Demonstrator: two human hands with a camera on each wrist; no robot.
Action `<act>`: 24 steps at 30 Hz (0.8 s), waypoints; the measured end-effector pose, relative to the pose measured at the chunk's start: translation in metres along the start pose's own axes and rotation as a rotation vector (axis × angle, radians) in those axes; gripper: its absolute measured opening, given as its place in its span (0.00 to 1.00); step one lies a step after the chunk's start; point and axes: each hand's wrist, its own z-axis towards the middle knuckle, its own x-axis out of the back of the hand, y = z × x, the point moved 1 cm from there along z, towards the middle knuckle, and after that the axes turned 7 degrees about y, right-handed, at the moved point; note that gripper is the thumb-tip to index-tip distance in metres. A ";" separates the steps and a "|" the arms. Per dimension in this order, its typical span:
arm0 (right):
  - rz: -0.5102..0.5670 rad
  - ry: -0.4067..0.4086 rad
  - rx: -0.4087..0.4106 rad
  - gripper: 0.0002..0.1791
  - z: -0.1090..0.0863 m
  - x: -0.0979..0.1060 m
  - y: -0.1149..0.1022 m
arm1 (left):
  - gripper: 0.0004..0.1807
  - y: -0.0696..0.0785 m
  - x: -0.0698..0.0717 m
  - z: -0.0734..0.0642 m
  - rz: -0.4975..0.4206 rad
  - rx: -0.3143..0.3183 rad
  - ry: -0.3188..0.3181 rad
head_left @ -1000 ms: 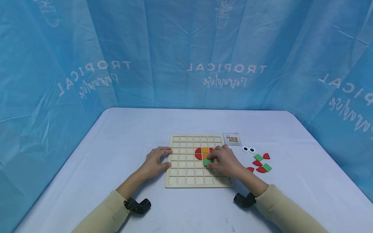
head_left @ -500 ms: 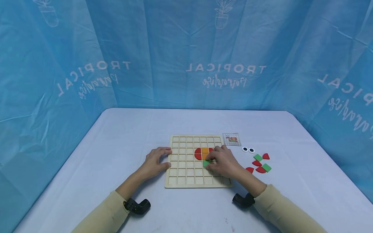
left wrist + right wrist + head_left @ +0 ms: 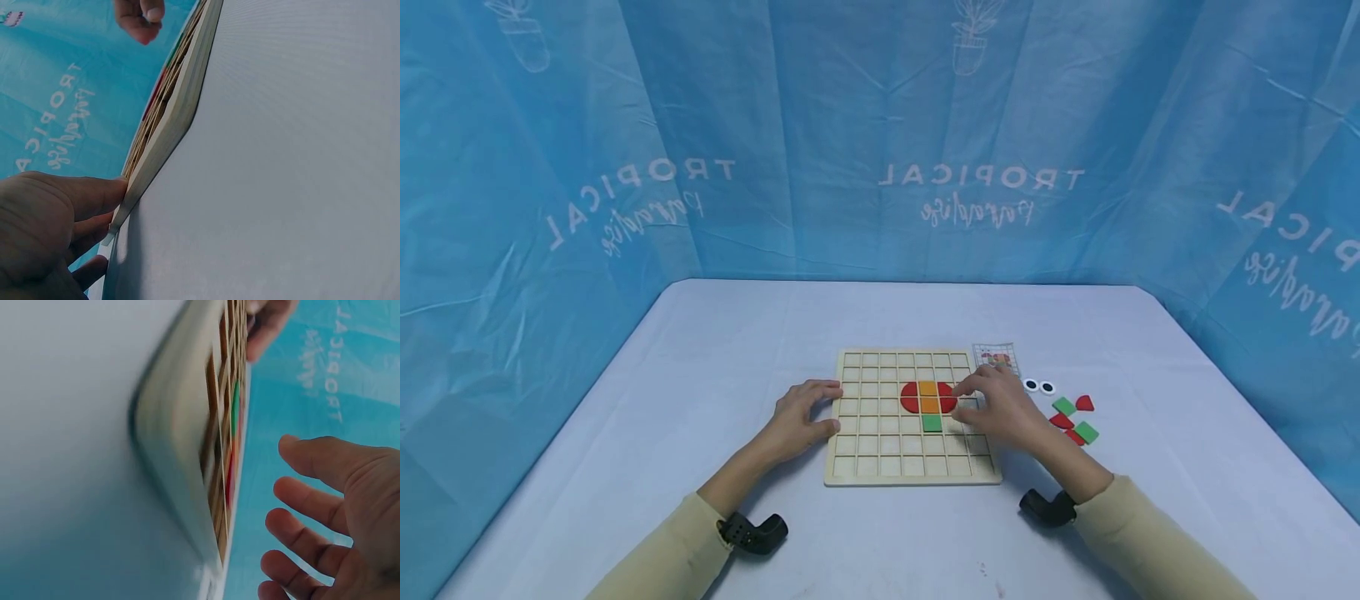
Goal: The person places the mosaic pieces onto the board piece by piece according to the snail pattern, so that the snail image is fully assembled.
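Note:
A wooden grid board [image 3: 913, 481] lies flat on the table. Near its middle sit two orange squares [image 3: 928, 388], one above the other, with rounded red pieces [image 3: 910, 397] on either side. Directly below them, a green square [image 3: 932, 423] fills one cell. At the board's left edge, my left hand [image 3: 797, 421] touches the frame with thumb and fingers spread apart; in the left wrist view the thumb [image 3: 103, 195] meets the rim. My right hand [image 3: 1003, 408] hovers over the right part of the board, fingers parted and holding nothing, as the right wrist view also shows.
Right of the board lie loose green squares [image 3: 1064, 407], several red pieces [image 3: 1062, 421] and two white-and-black eye pieces [image 3: 1040, 386]. A small printed picture card [image 3: 982, 352] at the upper right corner is partly hidden by the right hand. A blue curtain [image 3: 880, 150] hangs behind the table.
My right hand has let go of the green square, which now lies in its cell, and has moved right and slightly up. The left hand has stayed in place.

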 end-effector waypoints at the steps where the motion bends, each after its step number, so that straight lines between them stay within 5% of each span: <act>1: -0.006 0.007 -0.009 0.14 -0.001 0.003 0.005 | 0.25 0.000 0.000 0.000 0.002 -0.001 0.000; 12: -0.014 -0.017 -0.072 0.15 -0.022 0.041 0.063 | 0.25 0.001 0.001 0.000 0.005 0.000 -0.001; 24: -0.026 -0.010 -0.091 0.16 -0.050 0.055 0.104 | 0.26 0.001 0.001 0.000 -0.003 0.004 -0.009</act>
